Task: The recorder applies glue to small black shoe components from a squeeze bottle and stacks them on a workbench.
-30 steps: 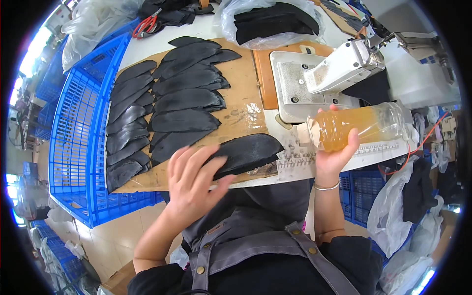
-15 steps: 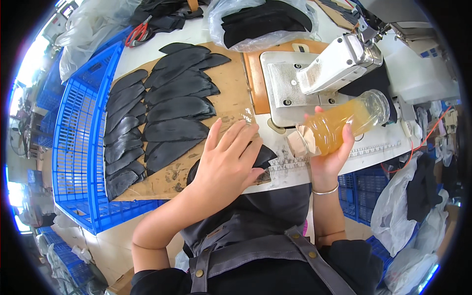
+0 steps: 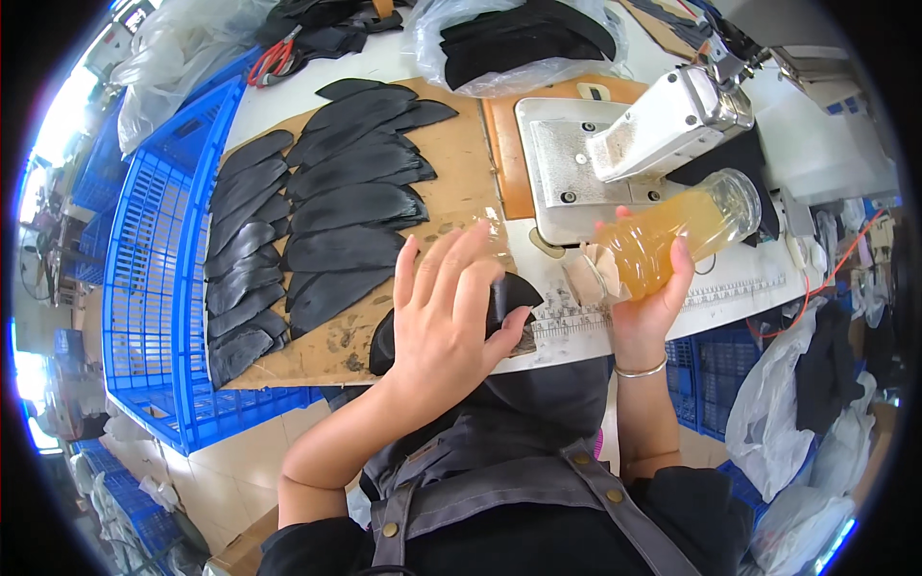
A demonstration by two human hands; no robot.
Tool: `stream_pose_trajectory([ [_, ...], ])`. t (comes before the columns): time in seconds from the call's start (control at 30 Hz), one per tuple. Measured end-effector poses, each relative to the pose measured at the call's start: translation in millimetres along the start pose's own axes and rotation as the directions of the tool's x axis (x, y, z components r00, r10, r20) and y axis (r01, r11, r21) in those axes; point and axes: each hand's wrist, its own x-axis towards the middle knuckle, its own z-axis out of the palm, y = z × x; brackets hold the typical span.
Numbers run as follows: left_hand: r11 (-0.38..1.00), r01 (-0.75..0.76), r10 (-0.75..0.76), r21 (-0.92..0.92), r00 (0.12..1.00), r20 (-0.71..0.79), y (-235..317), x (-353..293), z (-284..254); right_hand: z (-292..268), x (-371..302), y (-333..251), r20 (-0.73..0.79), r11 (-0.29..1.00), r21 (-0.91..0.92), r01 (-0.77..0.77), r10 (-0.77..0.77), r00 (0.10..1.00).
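Observation:
My right hand (image 3: pixel 645 302) is wrapped around a bottle of amber liquid (image 3: pixel 663 235). The bottle lies tilted, its clear base up to the right and its paper-wrapped, tied mouth (image 3: pixel 594 276) down to the left. Over the near edge of the brown board, my left hand (image 3: pixel 444 312) has its fingers stretched apart. Under and beside it is a curved black piece (image 3: pixel 517 296), partly hidden by the palm; whether the hand presses on it I cannot tell. Overlapping rows of similar black pieces (image 3: pixel 355 206) cover the brown board (image 3: pixel 447 197) farther left.
A white sewing machine (image 3: pixel 653 134) stands at the right of the table. A ruler strip (image 3: pixel 711 290) runs along the near edge. Blue crates (image 3: pixel 158 278) stand at the left. Red-handled scissors (image 3: pixel 276 60) and a plastic bag of black pieces (image 3: pixel 528 43) lie at the back.
My left hand has turned a little and its fingers point more upward, showing more of the black piece beneath. The bottle stays in my right hand, almost unmoved.

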Motion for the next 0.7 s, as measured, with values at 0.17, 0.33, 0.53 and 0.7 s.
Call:
stream_pose_trajectory([
  [0.17,0.993,0.116,-0.116,-0.017,0.993,-0.019,-1,3,-3,-3,3,2,-0.069,0.999,-0.052,-0.001,-0.003,0.998],
  [0.33,0.993,0.105,-0.110,-0.055,0.990,-0.090,-6,-3,-10,0,1,4,-0.033,0.999,-0.036,-0.020,0.018,0.999],
  [0.53,0.793,0.302,-0.438,-0.530,0.886,-0.151,-47,-18,-69,-5,0,-2,-0.029,0.999,0.012,-0.031,0.031,0.999],
  [0.7,0.605,0.245,-0.642,-0.757,0.713,-0.282,-78,-22,-136,-14,3,2,-0.025,0.998,0.045,-0.043,0.044,0.999],
])
